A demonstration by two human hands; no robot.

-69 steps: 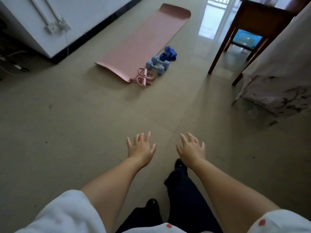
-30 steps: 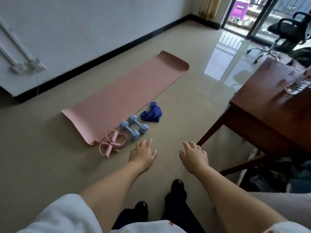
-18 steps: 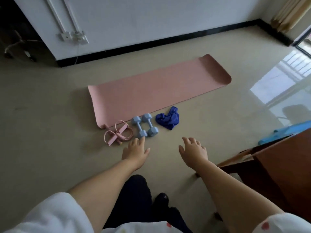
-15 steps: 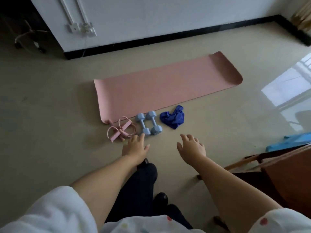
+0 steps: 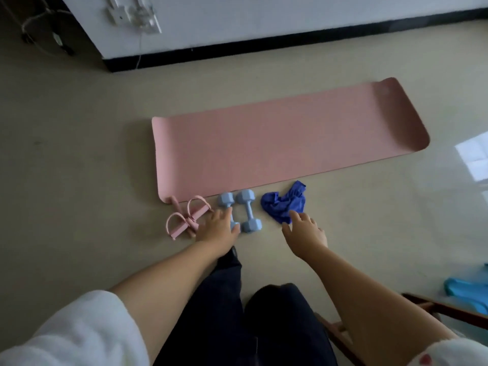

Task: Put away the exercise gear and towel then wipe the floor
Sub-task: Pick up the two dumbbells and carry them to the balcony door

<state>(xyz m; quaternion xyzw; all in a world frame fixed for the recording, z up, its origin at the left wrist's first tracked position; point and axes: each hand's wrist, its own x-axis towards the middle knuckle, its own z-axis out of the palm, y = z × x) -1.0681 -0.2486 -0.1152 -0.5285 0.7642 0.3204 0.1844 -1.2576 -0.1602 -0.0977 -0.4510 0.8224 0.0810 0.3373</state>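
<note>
A pink exercise mat (image 5: 285, 143) lies flat on the beige floor. Along its near edge sit a pink pedal resistance band (image 5: 184, 217), two light-blue dumbbells (image 5: 248, 210) side by side, and a crumpled blue towel (image 5: 285, 204). My left hand (image 5: 217, 229) reaches over the left dumbbell with fingers spread, covering part of it; whether it touches is unclear. My right hand (image 5: 303, 231) is open just in front of the towel, fingertips at its near edge.
A white wall with a black baseboard (image 5: 264, 43) runs behind the mat, with a socket and cables (image 5: 137, 14) at the left. A wooden table frame (image 5: 433, 310) and a blue object (image 5: 467, 289) are at the lower right. My dark-trousered legs (image 5: 237, 313) are below.
I have come closer to the gear and the view has tilted down. Both hands have reached forward, the left over the dumbbells, the right to the towel's edge.
</note>
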